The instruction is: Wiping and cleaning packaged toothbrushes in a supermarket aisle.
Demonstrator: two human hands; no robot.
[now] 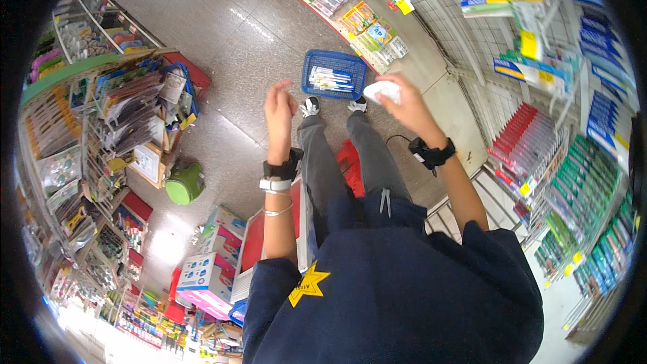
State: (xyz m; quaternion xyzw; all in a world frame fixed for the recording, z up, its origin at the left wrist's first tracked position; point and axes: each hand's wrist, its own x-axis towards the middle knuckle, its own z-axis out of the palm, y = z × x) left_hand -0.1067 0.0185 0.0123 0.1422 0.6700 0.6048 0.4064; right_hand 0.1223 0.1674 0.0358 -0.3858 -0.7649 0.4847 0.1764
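Observation:
My right hand (410, 108) grips a crumpled white cloth or tissue (382, 92) between thumb and fingers. To its left, my left hand (279, 115) hangs in the air with loosely curled fingers and nothing visible in it. On the floor beyond my shoes, and between the two hands in the picture, lies a blue plastic basket (306, 74). Several slim white-and-blue packages (331, 80), which look like packaged toothbrushes, rest inside it. Both wrists wear black bands.
At the right, a wire rack (470, 55) holds hanging toothbrush packs (581, 182) and red boxes (515, 129). A low shelf (349, 43) carries small packaged goods. Leftward stand crowded display racks (96, 111), a green bin (184, 183) and stacked cartons (207, 278). A red object (350, 167) shows between my legs.

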